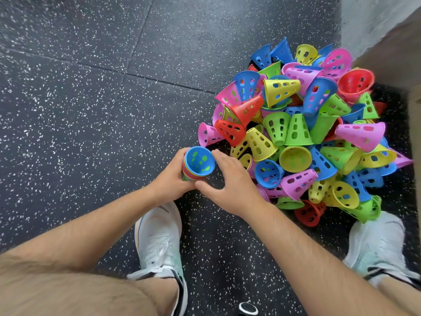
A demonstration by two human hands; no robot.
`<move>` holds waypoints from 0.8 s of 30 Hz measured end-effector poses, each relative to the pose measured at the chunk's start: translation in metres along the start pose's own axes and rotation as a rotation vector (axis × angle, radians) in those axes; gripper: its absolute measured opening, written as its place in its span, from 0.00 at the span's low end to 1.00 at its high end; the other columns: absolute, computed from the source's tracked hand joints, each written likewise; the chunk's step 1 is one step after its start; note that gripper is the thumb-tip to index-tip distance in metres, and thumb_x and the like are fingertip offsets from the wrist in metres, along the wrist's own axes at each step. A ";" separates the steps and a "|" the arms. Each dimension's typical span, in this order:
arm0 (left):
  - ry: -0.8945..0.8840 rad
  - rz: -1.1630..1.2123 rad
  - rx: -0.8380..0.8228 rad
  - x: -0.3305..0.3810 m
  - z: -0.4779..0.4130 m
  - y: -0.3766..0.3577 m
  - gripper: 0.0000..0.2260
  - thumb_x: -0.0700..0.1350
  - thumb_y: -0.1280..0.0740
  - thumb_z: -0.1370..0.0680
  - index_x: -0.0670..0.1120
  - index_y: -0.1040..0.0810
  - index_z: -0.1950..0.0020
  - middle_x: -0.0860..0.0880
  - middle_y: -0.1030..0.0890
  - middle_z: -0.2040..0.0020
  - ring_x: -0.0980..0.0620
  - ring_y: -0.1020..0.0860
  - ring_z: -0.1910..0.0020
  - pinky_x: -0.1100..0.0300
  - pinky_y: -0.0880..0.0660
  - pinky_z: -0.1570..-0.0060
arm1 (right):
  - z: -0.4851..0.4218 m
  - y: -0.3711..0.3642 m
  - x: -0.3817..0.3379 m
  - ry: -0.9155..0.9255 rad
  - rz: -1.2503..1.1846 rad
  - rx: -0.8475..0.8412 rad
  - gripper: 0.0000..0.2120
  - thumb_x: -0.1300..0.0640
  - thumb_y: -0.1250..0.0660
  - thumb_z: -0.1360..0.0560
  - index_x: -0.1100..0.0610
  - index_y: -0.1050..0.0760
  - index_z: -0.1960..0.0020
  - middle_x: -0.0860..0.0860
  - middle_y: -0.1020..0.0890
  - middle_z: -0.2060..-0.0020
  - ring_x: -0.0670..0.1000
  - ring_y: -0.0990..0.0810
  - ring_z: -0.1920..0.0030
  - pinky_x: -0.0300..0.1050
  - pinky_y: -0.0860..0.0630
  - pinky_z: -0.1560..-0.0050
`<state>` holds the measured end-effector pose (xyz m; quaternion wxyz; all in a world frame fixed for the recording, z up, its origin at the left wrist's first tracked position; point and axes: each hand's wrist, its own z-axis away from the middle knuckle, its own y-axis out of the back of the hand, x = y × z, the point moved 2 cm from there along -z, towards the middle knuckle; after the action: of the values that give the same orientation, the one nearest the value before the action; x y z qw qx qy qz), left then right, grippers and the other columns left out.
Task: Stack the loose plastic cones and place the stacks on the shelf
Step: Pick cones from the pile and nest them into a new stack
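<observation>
Speckled black floor (91,110), loose cone pile (307,133) at right, one stack in hand.
Pile of perforated cones (pink, blue, yellow, green, red) lies on the floor ahead of two white shoes (159,242). Left hand (173,176) is curled round a nested cone stack (198,165), blue cone innermost, mouth up, held just left of the pile. Right hand (230,185) holds nothing, fingers relaxed beside the stack's rim; whether they touch it is unclear.

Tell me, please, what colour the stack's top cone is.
The top cone of the stack is blue; head view.
</observation>
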<state>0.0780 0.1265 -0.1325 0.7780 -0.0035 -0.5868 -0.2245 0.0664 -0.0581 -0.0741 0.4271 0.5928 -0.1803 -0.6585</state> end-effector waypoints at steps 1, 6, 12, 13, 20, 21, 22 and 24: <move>-0.004 -0.013 -0.002 0.000 0.000 -0.001 0.33 0.35 0.21 0.28 0.47 0.33 0.28 0.70 0.24 0.44 0.66 0.24 0.44 0.70 0.30 0.42 | 0.003 0.001 0.003 -0.028 -0.001 0.003 0.40 0.33 0.35 0.28 0.52 0.38 0.22 0.46 0.33 0.25 0.47 0.38 0.25 0.49 0.39 0.24; -0.001 0.006 -0.015 0.003 -0.001 -0.012 0.35 0.39 0.18 0.31 0.50 0.32 0.29 0.55 0.20 0.39 0.59 0.21 0.41 0.59 0.27 0.35 | 0.021 0.019 0.018 -0.053 -0.013 0.276 0.22 0.47 0.33 0.22 0.56 0.27 0.31 0.48 0.24 0.37 0.50 0.29 0.35 0.49 0.30 0.32; -0.014 -0.035 -0.140 0.016 -0.006 -0.039 0.37 0.52 0.18 0.34 0.56 0.32 0.29 0.57 0.22 0.37 0.54 0.22 0.36 0.50 0.28 0.30 | 0.046 0.044 0.047 -0.247 0.341 0.464 0.11 0.50 0.33 0.24 0.53 0.18 0.44 0.52 0.25 0.36 0.57 0.30 0.37 0.57 0.30 0.38; -0.018 -0.037 -0.154 0.019 -0.007 -0.042 0.38 0.52 0.18 0.34 0.56 0.32 0.29 0.59 0.22 0.37 0.55 0.22 0.36 0.50 0.28 0.30 | 0.049 0.046 0.053 -0.285 0.398 0.429 0.13 0.50 0.33 0.24 0.53 0.19 0.44 0.52 0.25 0.35 0.57 0.31 0.37 0.57 0.31 0.37; -0.017 -0.027 -0.197 0.031 -0.009 -0.058 0.36 0.47 0.19 0.33 0.55 0.32 0.30 0.57 0.20 0.39 0.54 0.21 0.38 0.55 0.27 0.32 | 0.059 0.050 0.068 -0.321 0.474 0.393 0.24 0.43 0.34 0.24 0.58 0.26 0.35 0.52 0.25 0.35 0.57 0.32 0.38 0.55 0.33 0.37; -0.014 -0.031 -0.196 0.032 -0.008 -0.059 0.36 0.47 0.19 0.33 0.55 0.32 0.30 0.57 0.20 0.39 0.54 0.21 0.38 0.55 0.27 0.32 | 0.060 0.052 0.067 -0.322 0.439 0.438 0.28 0.39 0.33 0.26 0.59 0.26 0.35 0.52 0.25 0.37 0.57 0.32 0.38 0.54 0.34 0.36; -0.014 -0.032 -0.193 0.033 -0.007 -0.059 0.36 0.47 0.18 0.33 0.54 0.32 0.30 0.56 0.20 0.39 0.54 0.21 0.39 0.55 0.26 0.33 | 0.059 0.055 0.066 -0.322 0.382 0.482 0.32 0.35 0.32 0.28 0.59 0.26 0.36 0.53 0.25 0.39 0.57 0.31 0.38 0.53 0.36 0.35; -0.010 -0.031 -0.190 0.035 -0.006 -0.060 0.36 0.46 0.18 0.33 0.54 0.32 0.30 0.55 0.20 0.39 0.54 0.21 0.39 0.53 0.26 0.33 | 0.058 0.061 0.063 -0.280 0.214 0.570 0.34 0.34 0.31 0.30 0.60 0.26 0.38 0.54 0.24 0.41 0.57 0.29 0.39 0.52 0.34 0.34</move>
<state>0.0695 0.0591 -0.1180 0.7677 -0.0692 -0.5665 -0.2914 0.0376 -0.1575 -0.0552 0.2820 0.5696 -0.4754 -0.6082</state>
